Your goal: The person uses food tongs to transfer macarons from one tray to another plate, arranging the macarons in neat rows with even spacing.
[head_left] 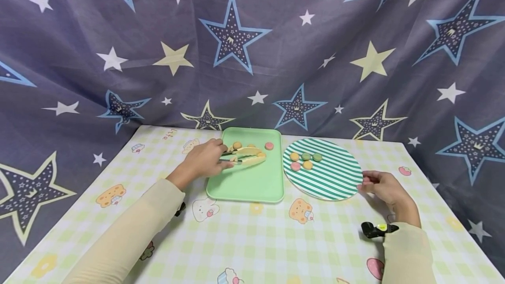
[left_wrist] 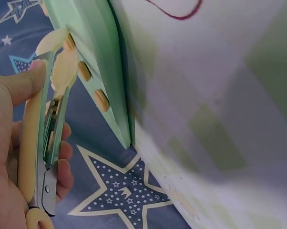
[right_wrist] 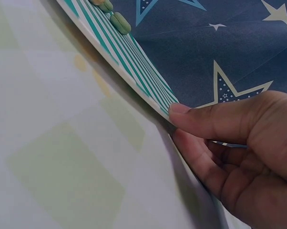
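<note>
My left hand [head_left: 205,159] grips cream-handled tongs [left_wrist: 30,143], thumb on one arm and fingers curled round the other. The tong tips reach over a green tray [head_left: 248,183], with a yellow macaron [head_left: 261,155] between their ends. Beside them on the tray lie a pink macaron [head_left: 269,146] and a tan macaron [head_left: 237,145]; another is partly hidden behind the tongs. At the right, my right hand [head_left: 386,187] pinches the rim of a round green-and-white striped plate [right_wrist: 134,59], thumb on top and fingers below. Several yellow, green and pink macarons sit toward the plate's left side.
Tray and plate stand side by side near the back of a table with a checked, cartoon-printed cloth [head_left: 252,236]. Behind it hangs a dark curtain with stars [head_left: 252,78]. A black strap device [head_left: 376,229] is at my right wrist.
</note>
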The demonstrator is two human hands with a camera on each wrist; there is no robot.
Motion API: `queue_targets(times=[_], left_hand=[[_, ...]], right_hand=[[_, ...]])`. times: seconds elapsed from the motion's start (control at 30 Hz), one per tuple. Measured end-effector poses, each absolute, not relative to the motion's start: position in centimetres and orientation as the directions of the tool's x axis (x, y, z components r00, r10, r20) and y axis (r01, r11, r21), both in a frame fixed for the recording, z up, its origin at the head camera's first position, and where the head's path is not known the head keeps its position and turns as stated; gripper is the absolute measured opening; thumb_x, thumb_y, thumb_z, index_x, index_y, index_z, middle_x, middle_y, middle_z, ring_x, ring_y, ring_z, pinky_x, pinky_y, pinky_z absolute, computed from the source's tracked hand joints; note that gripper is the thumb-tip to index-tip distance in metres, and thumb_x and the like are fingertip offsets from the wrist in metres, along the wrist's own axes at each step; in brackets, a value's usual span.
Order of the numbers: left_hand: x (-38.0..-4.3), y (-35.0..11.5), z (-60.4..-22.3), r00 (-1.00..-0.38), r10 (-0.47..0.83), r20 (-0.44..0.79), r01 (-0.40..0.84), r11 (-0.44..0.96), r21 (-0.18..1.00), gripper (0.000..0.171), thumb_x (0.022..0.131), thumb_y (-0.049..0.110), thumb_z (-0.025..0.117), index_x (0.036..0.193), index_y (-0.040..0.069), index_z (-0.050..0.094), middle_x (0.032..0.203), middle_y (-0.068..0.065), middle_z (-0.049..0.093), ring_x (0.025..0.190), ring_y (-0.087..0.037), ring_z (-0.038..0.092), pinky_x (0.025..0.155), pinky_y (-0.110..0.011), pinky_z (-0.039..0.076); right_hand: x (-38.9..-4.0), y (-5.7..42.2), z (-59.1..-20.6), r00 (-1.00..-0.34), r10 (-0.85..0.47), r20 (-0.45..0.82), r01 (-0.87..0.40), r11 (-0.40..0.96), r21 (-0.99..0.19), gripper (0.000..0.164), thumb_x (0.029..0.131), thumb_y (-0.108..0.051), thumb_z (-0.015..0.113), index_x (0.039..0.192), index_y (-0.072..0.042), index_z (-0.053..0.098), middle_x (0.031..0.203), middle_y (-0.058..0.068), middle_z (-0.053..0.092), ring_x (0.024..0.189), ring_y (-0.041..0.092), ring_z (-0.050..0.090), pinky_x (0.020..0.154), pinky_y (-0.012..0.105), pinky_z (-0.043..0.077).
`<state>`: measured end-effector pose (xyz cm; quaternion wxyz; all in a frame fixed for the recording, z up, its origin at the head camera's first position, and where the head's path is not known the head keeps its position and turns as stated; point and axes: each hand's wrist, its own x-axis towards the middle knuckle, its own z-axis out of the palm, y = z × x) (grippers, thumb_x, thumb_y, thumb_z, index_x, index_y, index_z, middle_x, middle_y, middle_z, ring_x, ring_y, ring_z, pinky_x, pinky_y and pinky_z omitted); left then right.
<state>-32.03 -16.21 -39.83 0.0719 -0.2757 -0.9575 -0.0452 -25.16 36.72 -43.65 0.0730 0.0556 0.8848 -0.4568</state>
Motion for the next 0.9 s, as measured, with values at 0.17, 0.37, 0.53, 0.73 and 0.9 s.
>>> queue_targets(times=[0.17, 0.37, 0.53, 0.73, 0.9], left_hand=[[-32.07, -16.44, -39.84, -0.84, 0.515, 0.167, 0.53, 0.846, 0.058, 0.054, 0.095, 0.054, 0.068, 0.121, 0.007, 0.073, 0.102, -0.004, 0.06, 0.092, -0.022, 0.057, 0.07, -0.039, 0.051], [-32.1, -16.67, -39.98, -0.831, 0.528, 0.177, 0.547, 0.833, 0.082, 0.051, 0.095, 0.051, 0.07, 0.12, 0.007, 0.074, 0.101, -0.005, 0.06, 0.087, -0.021, 0.055, 0.067, -0.037, 0.049], [-32.05, -16.81, -39.92, -0.832, 0.527, 0.176, 0.546, 0.833, 0.091, 0.051, 0.094, 0.05, 0.071, 0.12, 0.007, 0.073, 0.104, -0.008, 0.062, 0.088, -0.021, 0.056, 0.068, -0.039, 0.049], [-32.01, -16.71, -39.81, -0.832, 0.526, 0.178, 0.546, 0.834, 0.085, 0.052, 0.095, 0.051, 0.07, 0.123, 0.006, 0.072, 0.108, -0.008, 0.063, 0.093, -0.022, 0.058, 0.071, -0.039, 0.051], [-32.09, -16.24, -39.73, -0.826, 0.53, 0.189, 0.552, 0.829, 0.087, 0.052, 0.094, 0.05, 0.071, 0.123, 0.007, 0.072, 0.106, -0.006, 0.063, 0.091, -0.02, 0.057, 0.069, -0.036, 0.051]], right_hand=[[-25.18, 36.57, -43.62, -0.984, 0.029, -0.176, 0.16, 0.58, -0.799, 0.066, 0.095, -0.009, 0.073, 0.149, 0.013, 0.041, 0.121, 0.015, 0.06, 0.1, 0.019, 0.053, 0.079, 0.019, 0.044], [-25.09, 36.72, -43.63, -0.984, 0.025, -0.178, 0.16, 0.573, -0.804, 0.067, 0.096, -0.01, 0.073, 0.149, 0.013, 0.04, 0.119, 0.013, 0.061, 0.097, 0.016, 0.054, 0.079, 0.018, 0.045], [-25.08, 36.83, -43.66, -0.982, 0.013, -0.188, 0.163, 0.554, -0.816, 0.068, 0.096, -0.01, 0.072, 0.149, 0.014, 0.038, 0.116, 0.012, 0.061, 0.093, 0.013, 0.055, 0.077, 0.018, 0.047], [-25.07, 36.76, -43.58, -0.981, 0.019, -0.194, 0.173, 0.547, -0.819, 0.068, 0.095, -0.009, 0.073, 0.149, 0.015, 0.038, 0.114, 0.012, 0.062, 0.093, 0.013, 0.056, 0.076, 0.019, 0.048], [-25.13, 36.68, -43.6, -0.98, 0.029, -0.194, 0.178, 0.551, -0.816, 0.068, 0.095, -0.008, 0.073, 0.148, 0.016, 0.039, 0.115, 0.013, 0.063, 0.094, 0.015, 0.056, 0.076, 0.019, 0.048]])
